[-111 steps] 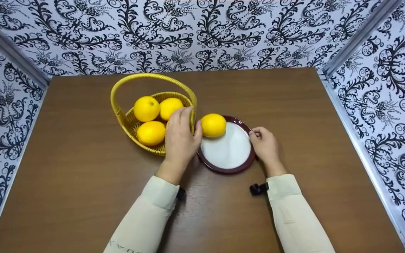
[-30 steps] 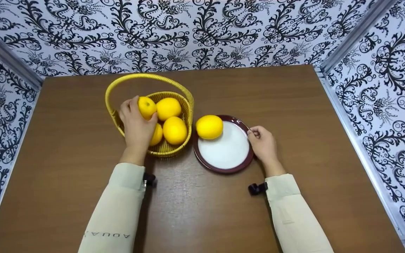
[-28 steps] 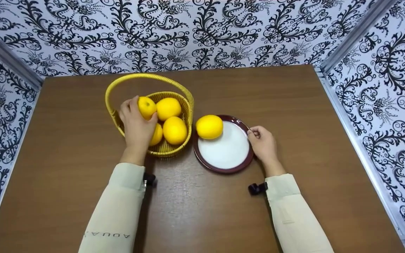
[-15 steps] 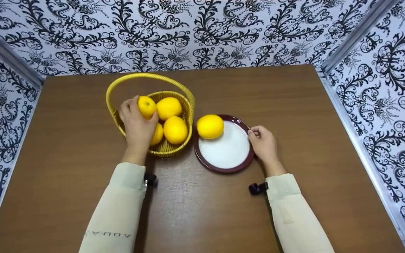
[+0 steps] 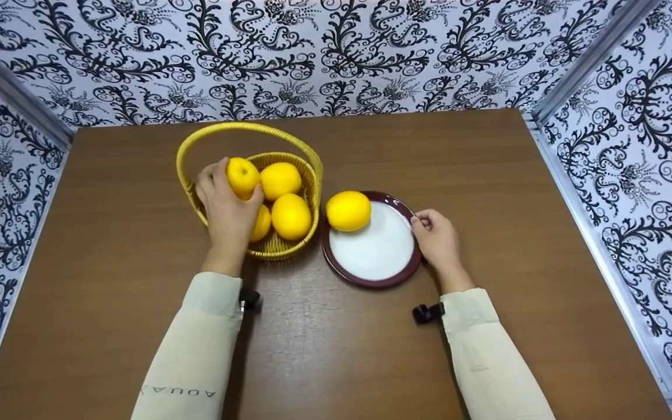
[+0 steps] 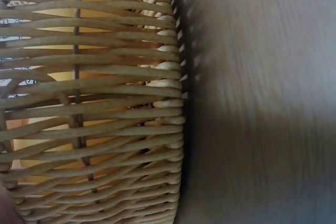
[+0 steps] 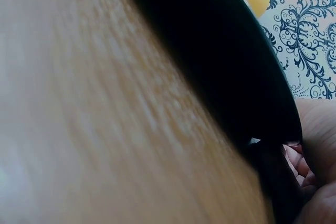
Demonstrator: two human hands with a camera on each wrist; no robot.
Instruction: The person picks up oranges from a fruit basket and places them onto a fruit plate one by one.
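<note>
My left hand (image 5: 227,204) reaches into the yellow wicker basket (image 5: 272,253) and grips a lemon (image 5: 244,177) at its left side, thumb on the near right of the fruit. Several more lemons lie in the basket, one partly covered by that hand. In the left wrist view the basket's woven wall (image 6: 105,108) hides most of the fruit. On the far left part of a white plate (image 5: 374,248) with a dark red rim rests another lemon (image 5: 348,211). My right hand (image 5: 438,239) pinches the plate's right rim between thumb and fingers.
The basket's tall arched handle (image 5: 248,126) rises over the fruit. Both things stand on a brown wooden table (image 5: 336,350). Patterned black-and-white walls (image 5: 336,58) enclose its back and sides.
Since the earliest frame, my left hand has moved left from the basket's right side to the left lemon and gripped it. Lately that lemon has shifted very slightly upward. My right hand stays on the rim.
</note>
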